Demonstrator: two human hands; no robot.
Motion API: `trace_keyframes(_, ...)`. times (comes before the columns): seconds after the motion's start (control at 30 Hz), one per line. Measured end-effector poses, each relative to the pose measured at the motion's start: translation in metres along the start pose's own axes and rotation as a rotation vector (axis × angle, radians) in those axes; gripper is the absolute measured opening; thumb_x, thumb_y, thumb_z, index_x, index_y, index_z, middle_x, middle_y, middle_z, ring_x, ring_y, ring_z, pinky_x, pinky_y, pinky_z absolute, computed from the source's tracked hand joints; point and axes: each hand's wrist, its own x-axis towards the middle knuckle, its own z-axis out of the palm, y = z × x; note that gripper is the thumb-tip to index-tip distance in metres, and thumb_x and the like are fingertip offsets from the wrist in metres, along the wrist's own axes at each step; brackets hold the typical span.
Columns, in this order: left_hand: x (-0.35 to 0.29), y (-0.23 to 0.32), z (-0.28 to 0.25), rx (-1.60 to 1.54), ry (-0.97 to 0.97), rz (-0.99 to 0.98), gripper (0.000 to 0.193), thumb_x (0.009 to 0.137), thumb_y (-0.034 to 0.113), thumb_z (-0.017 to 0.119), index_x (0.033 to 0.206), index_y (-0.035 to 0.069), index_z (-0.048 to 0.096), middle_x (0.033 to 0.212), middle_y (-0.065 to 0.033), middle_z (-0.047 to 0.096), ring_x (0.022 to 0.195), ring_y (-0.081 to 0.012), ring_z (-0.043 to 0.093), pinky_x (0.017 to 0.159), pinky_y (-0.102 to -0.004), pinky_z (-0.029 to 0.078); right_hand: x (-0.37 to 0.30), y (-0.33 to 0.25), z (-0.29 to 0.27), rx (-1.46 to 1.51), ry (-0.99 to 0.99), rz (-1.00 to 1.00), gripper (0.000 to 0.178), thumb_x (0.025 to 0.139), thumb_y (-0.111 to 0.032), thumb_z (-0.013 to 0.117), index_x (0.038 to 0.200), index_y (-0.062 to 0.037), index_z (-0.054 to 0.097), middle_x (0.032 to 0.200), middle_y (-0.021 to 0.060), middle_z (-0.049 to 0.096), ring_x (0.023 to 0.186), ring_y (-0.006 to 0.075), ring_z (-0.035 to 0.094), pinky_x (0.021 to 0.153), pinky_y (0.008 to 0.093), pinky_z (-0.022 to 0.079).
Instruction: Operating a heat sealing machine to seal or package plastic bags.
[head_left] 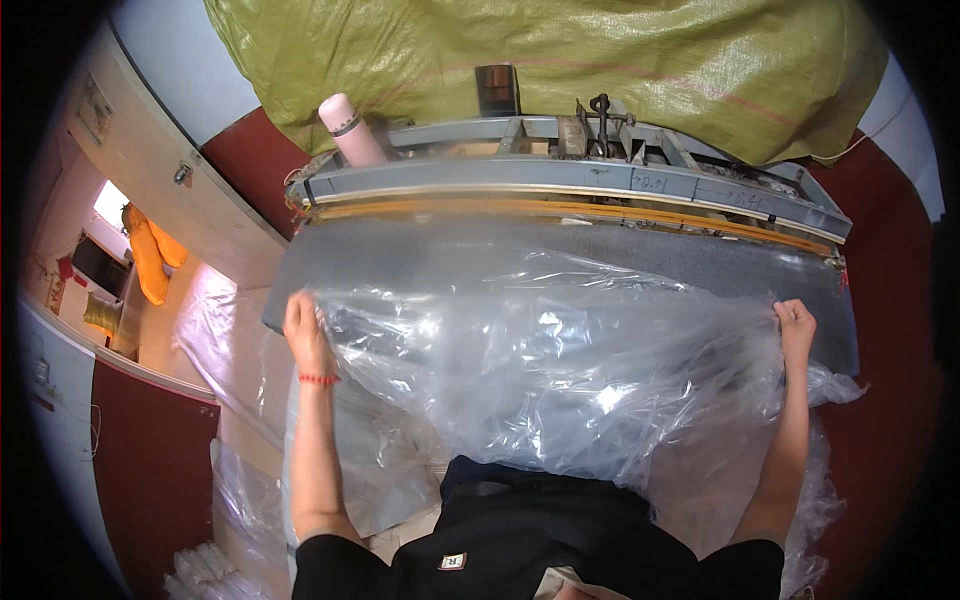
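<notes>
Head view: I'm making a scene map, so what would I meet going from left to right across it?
Orange object beyond the doorway → left hand → dark cylinder → upright metal fitting → right hand.

A black short-sleeved top (540,535) bears a small pale patch (452,562). A red beaded bracelet (320,379) circles the left wrist (317,366).
</notes>
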Motion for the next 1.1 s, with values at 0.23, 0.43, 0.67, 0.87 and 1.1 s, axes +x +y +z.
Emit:
trace_keyframes(0.23,0.102,0.024,0.051,1.029,0.066,0.753,0.023,0.071,0.001,0.058,0.092,0.003,0.052,0.084,-0.0136,0.056,0.080,-0.0307,0.055,0.068,-0.0358,0.045,-0.007,-0.025,0.004,-0.107,0.046,-0.049,0.017,0.075,-0.008,0.062,0.066,0.0010,0.051,0.057,-0.0025,0.044,0.057,0.0044,0.036,0.052,0.0208,0.033)
trace_keyframes(0.43,-0.011,0.011,0.129,0.786,-1.008,0.810,0.036,0.072,0.009,0.060,0.107,0.004,0.051,0.116,-0.0156,0.048,0.112,-0.0312,0.043,0.089,-0.0398,0.037,-0.023,0.018,-0.040,-0.069,0.085,-0.004,0.019,0.077,-0.008,0.060,0.064,-0.0001,0.048,0.057,-0.0039,0.038,0.056,0.0051,0.033,0.051,0.0211,0.031)
trace_keyframes(0.67,-0.004,0.008,0.126,1.031,-0.498,0.668,0.059,0.073,0.017,0.062,0.125,0.002,0.039,0.134,-0.0176,0.030,0.125,-0.0339,0.026,0.099,-0.0451,0.023,-0.038,0.044,-0.078,-0.132,0.099,0.028,0.023,0.079,-0.008,0.058,0.062,-0.0031,0.043,0.057,-0.0057,0.033,0.055,0.0046,0.029,0.050,0.0200,0.028)
trace_keyframes(0.87,0.023,0.022,0.164,0.877,-0.709,0.714,0.028,0.071,0.014,0.064,0.097,0.006,0.057,0.107,-0.0098,0.054,0.113,-0.0271,0.040,0.093,-0.0427,0.030,-0.035,0.039,-0.072,-0.199,0.145,0.033,0.021,0.077,-0.011,0.062,0.066,0.0008,0.048,0.055,0.0002,0.038,0.056,0.0074,0.034,0.050,0.0234,0.032)
trace_keyframes(1.1,0.010,0.026,0.196,0.899,-0.991,0.798,0.030,0.064,0.015,0.070,0.089,0.009,0.055,0.105,-0.0048,0.052,0.114,-0.0263,0.039,0.096,-0.0463,0.023,-0.038,0.040,-0.072,-0.160,0.151,0.062,0.020,0.077,-0.012,0.061,0.067,0.0014,0.049,0.056,0.0026,0.040,0.055,0.0085,0.035,0.052,0.0243,0.033)
